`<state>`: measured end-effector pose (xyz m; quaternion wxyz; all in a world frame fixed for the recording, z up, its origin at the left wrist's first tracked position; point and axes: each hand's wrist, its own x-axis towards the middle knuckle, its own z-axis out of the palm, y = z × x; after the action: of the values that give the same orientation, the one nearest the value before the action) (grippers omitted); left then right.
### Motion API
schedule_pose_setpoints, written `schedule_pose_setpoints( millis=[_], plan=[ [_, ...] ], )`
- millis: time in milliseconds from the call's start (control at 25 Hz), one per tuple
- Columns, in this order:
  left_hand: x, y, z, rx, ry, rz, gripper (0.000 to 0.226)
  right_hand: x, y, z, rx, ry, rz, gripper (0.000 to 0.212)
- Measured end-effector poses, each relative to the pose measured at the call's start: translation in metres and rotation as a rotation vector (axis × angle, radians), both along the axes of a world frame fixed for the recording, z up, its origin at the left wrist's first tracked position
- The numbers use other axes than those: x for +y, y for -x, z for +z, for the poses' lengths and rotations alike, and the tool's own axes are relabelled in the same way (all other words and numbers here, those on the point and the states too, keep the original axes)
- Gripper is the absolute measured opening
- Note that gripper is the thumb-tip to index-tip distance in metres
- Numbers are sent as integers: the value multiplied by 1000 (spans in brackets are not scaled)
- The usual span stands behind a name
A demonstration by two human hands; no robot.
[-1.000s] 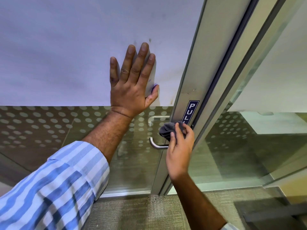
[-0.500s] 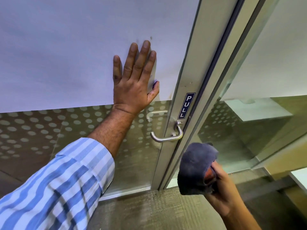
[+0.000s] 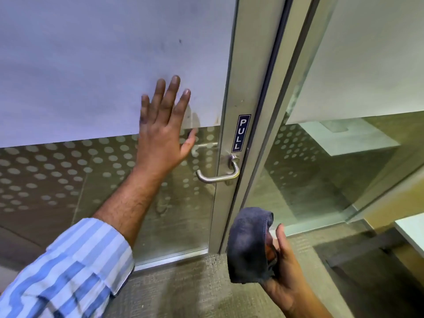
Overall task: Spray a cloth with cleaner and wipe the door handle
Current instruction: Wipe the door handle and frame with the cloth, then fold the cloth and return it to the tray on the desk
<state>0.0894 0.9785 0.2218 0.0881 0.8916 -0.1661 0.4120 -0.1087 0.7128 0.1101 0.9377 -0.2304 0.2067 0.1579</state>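
Both hands split the work: the left hand (image 3: pixel 160 134) spreads flat, holding nothing, against the glass door (image 3: pixel 91 76) (likely steadying it), the right hand (image 3: pixel 284 271) clutches the bunched cloth (image 3: pixel 249 246) below the bare door handle (image 3: pixel 218 176).

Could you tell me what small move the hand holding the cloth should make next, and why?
Probably raise the right hand and bring the dark cloth up onto the metal door handle. The cloth hangs below the handle, not touching it, the lever is bare, and the left hand is spread on the door, seemingly steadying it.
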Motion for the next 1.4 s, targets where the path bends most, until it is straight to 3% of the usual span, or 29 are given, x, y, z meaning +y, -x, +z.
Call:
schedule_pose_setpoints(
  millis=[80, 200, 320, 360, 440, 520, 640, 760, 960, 1080, 1240, 1400],
  plan=[
    [-14, 25, -22, 200, 12, -41, 88, -12, -9, 4, -3, 10, 16, 44],
    [-57, 66, -69, 580, 256, -194, 68, -35, -27, -5, -44, 68, 93, 45],
    [-116, 103, -107, 1003, 1000, -203, 22, -55, -47, -9, -139, 132, 198, 80],
    [-135, 113, -112, 1158, 1215, -157, 20, -61, -53, -13, -149, 158, 224, 85],
    [-164, 129, -120, 1337, 1432, -109, 40, -72, -62, -13, -187, 186, 309, 99],
    [-183, 139, -127, 1309, 1622, -118, 48, -84, -70, -17, -224, 174, 371, 103],
    [-195, 149, -131, 1131, 1838, -87, 40, -92, -76, -21, -248, 223, 405, 93],
    [-202, 160, -128, 1041, 1898, -72, 17, -94, -74, -19, -296, 420, 402, 63],
    [-191, 182, -112, 921, 1938, -172, 22, -91, -60, -10, -515, 833, 267, 34],
    [-178, 195, -106, 893, 1908, -225, 37, -90, -48, -6, -677, 1013, 173, 34],
    [-157, 228, -104, 997, 1914, -392, 56, -78, -9, 2, -829, 1086, 77, 38],
    [-148, 267, -100, 1096, 1852, -499, 44, -70, 35, 1, -880, 1157, 21, 36]
  ],
)
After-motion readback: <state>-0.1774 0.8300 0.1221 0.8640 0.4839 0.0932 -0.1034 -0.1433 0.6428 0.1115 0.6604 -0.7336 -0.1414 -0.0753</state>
